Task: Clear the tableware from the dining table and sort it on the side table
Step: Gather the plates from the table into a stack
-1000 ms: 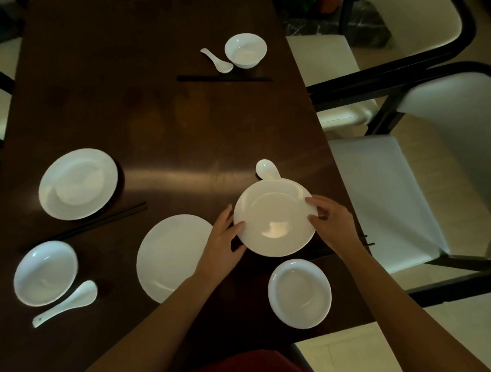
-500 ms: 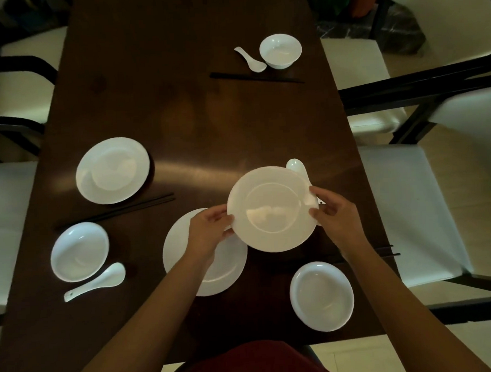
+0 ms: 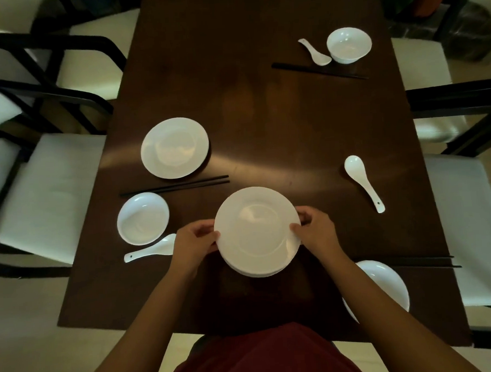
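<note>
A white plate [image 3: 257, 227] lies on top of a second white plate whose rim [image 3: 253, 273] shows just below it, near the front of the dark dining table [image 3: 263, 114]. My left hand [image 3: 194, 241] grips the top plate's left rim. My right hand [image 3: 315, 233] grips its right rim. Another white plate [image 3: 175, 148] sits to the left. A bowl [image 3: 143, 218] and a spoon [image 3: 151, 249] lie at the front left. A spoon [image 3: 363, 180] lies on the right. A bowl [image 3: 383, 284] sits at the front right, partly behind my right arm.
At the far right stand a small bowl [image 3: 348, 45], a spoon [image 3: 316, 52] and black chopsticks [image 3: 318, 70]. More chopsticks [image 3: 174, 186] lie left of centre, and another pair [image 3: 427, 262] at the right edge. White-cushioned chairs [image 3: 42, 194] flank the table on both sides.
Both hands carried the plate leftward and set it over the plate at the front. The spoon it had covered now lies exposed on the right. The view shifted left.
</note>
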`<act>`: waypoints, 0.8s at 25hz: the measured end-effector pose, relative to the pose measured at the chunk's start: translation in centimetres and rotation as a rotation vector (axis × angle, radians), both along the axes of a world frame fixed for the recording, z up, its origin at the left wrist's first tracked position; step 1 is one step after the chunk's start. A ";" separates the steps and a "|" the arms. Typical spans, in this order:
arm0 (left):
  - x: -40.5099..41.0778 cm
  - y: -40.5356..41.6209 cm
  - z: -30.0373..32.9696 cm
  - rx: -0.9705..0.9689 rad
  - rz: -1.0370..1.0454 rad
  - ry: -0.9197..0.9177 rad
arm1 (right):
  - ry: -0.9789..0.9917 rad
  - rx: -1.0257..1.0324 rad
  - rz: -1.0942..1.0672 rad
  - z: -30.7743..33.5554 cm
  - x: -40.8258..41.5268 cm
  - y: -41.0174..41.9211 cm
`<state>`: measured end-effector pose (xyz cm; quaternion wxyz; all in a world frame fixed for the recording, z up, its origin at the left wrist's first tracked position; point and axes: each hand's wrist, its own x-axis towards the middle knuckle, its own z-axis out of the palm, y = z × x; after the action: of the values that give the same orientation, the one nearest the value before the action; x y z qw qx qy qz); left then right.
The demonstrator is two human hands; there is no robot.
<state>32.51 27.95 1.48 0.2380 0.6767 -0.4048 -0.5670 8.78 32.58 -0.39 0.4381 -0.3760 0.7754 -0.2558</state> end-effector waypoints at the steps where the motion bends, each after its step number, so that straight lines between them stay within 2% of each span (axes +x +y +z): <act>1: 0.2 0.1 -0.4 -0.002 -0.007 -0.040 | 0.053 -0.001 0.021 -0.1 0.4 -0.1; 6: -0.2 0.1 -1.8 -0.055 -0.086 -0.222 | 0.332 0.008 0.117 -0.1 1.5 -0.4; 13: -0.2 0.5 -2.4 -0.373 -0.342 -0.498 | 0.465 -0.005 0.157 -0.5 2.0 0.2; 17: 0.7 0.4 -2.5 -0.371 -0.431 -0.508 | 0.525 0.082 0.176 -0.1 2.6 0.5; 20: 2.2 -0.7 -1.3 -0.500 -0.606 -0.548 | 0.734 -0.018 0.295 1.4 4.0 -0.4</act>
<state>34.74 27.20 0.15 0.1020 0.5746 -0.7559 -0.2967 12.74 32.19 0.96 0.1604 -0.5537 0.8159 -0.0451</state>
